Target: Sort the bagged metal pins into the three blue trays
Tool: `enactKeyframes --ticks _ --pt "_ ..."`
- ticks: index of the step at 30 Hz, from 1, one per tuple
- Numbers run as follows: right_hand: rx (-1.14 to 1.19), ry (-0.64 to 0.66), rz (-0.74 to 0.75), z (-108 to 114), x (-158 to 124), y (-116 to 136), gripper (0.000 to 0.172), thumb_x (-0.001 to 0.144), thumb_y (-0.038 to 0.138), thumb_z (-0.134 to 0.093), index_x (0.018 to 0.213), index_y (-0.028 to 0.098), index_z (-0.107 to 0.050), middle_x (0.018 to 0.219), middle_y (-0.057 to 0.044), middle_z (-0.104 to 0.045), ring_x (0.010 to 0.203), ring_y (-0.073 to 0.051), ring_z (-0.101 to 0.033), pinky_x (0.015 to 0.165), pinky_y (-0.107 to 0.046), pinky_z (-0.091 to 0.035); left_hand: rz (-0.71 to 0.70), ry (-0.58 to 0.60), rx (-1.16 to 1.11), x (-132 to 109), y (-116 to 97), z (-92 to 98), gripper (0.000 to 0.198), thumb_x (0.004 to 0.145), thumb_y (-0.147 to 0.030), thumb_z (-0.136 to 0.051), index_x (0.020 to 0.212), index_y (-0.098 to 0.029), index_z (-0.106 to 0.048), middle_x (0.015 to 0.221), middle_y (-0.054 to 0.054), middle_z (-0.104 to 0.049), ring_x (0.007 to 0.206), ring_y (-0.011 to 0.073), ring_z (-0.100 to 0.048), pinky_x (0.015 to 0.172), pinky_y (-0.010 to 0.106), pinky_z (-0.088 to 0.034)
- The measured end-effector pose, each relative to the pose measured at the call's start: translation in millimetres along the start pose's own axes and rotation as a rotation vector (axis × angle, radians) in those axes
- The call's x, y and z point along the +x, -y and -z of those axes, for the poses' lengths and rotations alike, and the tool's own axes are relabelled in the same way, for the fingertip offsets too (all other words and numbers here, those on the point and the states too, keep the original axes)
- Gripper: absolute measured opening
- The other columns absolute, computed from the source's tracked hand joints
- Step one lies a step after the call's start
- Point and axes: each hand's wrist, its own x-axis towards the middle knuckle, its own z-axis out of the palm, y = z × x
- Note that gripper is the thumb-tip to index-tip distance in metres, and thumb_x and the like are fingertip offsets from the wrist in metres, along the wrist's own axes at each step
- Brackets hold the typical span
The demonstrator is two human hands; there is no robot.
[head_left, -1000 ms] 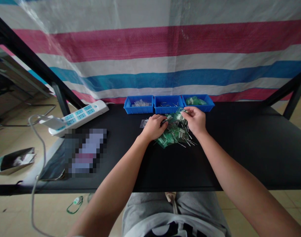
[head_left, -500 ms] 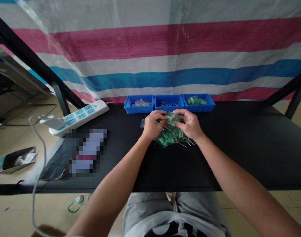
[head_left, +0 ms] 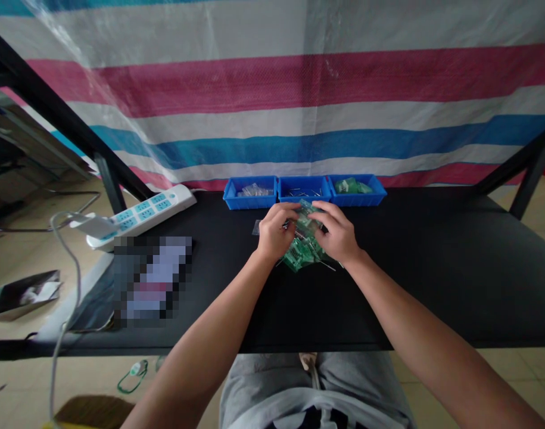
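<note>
A small green see-through plastic packet (head_left: 306, 208) is between the fingertips of both hands. My left hand (head_left: 276, 231) has its fingers curled and pinches the packet's left side. At its right side is my right hand (head_left: 337, 231), fingers bent and closed on it. Just below the hands lies a pile of similar green packets (head_left: 299, 255) mixed with thin metal rods (head_left: 327, 266). A small clear plastic bag (head_left: 256, 227) rests left of my left hand, partly covered by it.
Behind the hands stand three blue bins: the left one (head_left: 249, 201) holds clear bags, the middle one (head_left: 304, 201) thin metal pieces, the right one (head_left: 358, 199) green packets. A power strip (head_left: 142, 215) and a blurred-out phone-like object (head_left: 160, 277) lie left on the black table (head_left: 433, 268).
My right hand has shifted slightly left, closer to my left hand, and its fingers reach further over the packet. The whole view has tilted a little.
</note>
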Motion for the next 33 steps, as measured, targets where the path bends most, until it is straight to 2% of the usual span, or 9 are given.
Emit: enactKeyframes --ticks 7,9,13,17,20,23,27,30,33 --pt "0.091 -0.023 -0.058 0.3 1.3 -0.4 0.015 0.088 0.030 -0.054 0.095 0.025 -0.066 0.100 -0.008 -0.071 0.099 -0.024 -0.065 0.089 -0.043 -0.055 0.046 0.107 -0.094 1.1 -1.5 -0.3 0.016 0.081 -0.016 -0.055 0.090 -0.020 -0.067 0.095 0.005 -0.071 0.092 0.0173 -0.065 0.087 0.032 -0.052" --pt "0.176 -0.026 -0.146 -1.9 0.8 -1.8 0.018 0.086 0.034 -0.058 0.100 0.024 -0.064 0.096 -0.007 -0.071 0.090 -0.022 -0.068 0.080 -0.038 -0.057 0.165 0.102 -0.181 0.7 1.4 -3.6 0.013 0.081 -0.024 -0.061 0.091 -0.019 -0.067 0.089 0.005 -0.070 0.083 0.0167 -0.065 0.080 0.031 -0.052" --pt "0.403 -0.049 -0.321 -6.0 -2.2 -4.5 0.037 0.083 0.038 -0.063 0.115 0.023 -0.054 0.092 -0.005 -0.071 0.076 -0.019 -0.067 0.065 -0.031 -0.054 0.452 0.150 -0.519 2.2 5.2 -10.3 0.031 0.072 -0.031 -0.070 0.098 -0.018 -0.061 0.078 0.001 -0.065 0.068 0.0132 -0.061 0.064 0.026 -0.050" --pt "0.515 -0.004 -0.383 -4.7 -3.8 -4.6 0.026 0.081 0.040 -0.064 0.099 0.022 -0.060 0.078 -0.001 -0.068 0.063 -0.015 -0.061 0.057 -0.028 -0.049 0.663 0.192 -0.753 6.6 2.7 -11.8 0.048 0.062 -0.032 -0.076 0.101 -0.018 -0.053 0.062 -0.007 -0.053 0.054 0.0092 -0.053 0.053 0.022 -0.044" --pt "0.519 0.005 -0.427 -1.4 -2.6 -8.7 0.022 0.081 0.041 -0.062 0.088 0.021 -0.066 0.065 0.001 -0.062 0.054 -0.013 -0.055 0.052 -0.027 -0.045 0.686 0.134 -0.733 9.1 2.9 -11.8 0.047 0.063 -0.031 -0.074 0.102 -0.019 -0.050 0.061 -0.008 -0.053 0.056 0.0090 -0.054 0.056 0.022 -0.045" --pt "0.431 -0.122 -0.474 3.3 0.4 -23.7 0.025 0.080 0.042 -0.060 0.087 0.020 -0.067 0.063 0.001 -0.061 0.050 -0.012 -0.050 0.050 -0.027 -0.042 0.645 -0.022 -0.639 12.1 10.7 -10.3 0.036 0.070 -0.027 -0.067 0.100 -0.020 -0.048 0.075 -0.002 -0.063 0.069 0.0113 -0.061 0.068 0.026 -0.049" --pt "0.156 -0.253 -0.510 15.8 5.1 -56.0 0.030 0.079 0.039 -0.058 0.100 0.019 -0.066 0.100 -0.008 -0.069 0.073 -0.019 -0.060 0.062 -0.031 -0.048 0.664 -0.153 -0.516 17.0 24.2 -4.0 0.026 0.073 -0.023 -0.062 0.096 -0.019 -0.050 0.078 -0.001 -0.065 0.076 0.0136 -0.063 0.074 0.028 -0.050" --pt "-0.015 -0.266 -0.456 25.0 7.1 -77.6 0.036 0.076 0.037 -0.059 0.107 0.018 -0.065 0.109 -0.012 -0.067 0.100 -0.028 -0.059 0.081 -0.041 -0.049 0.670 -0.129 -0.501 17.9 26.4 -1.8 0.024 0.074 -0.023 -0.061 0.096 -0.019 -0.052 0.078 -0.001 -0.064 0.075 0.0135 -0.062 0.073 0.027 -0.050" --pt "-0.066 -0.175 -0.437 27.1 6.3 -91.4 0.051 0.075 0.038 -0.061 0.122 0.019 -0.057 0.121 -0.014 -0.061 0.116 -0.032 -0.051 0.095 -0.050 -0.043 0.644 -0.074 -0.473 15.2 24.2 -5.2 0.022 0.075 -0.023 -0.059 0.096 -0.018 -0.054 0.078 -0.001 -0.064 0.074 0.0127 -0.061 0.073 0.027 -0.049"
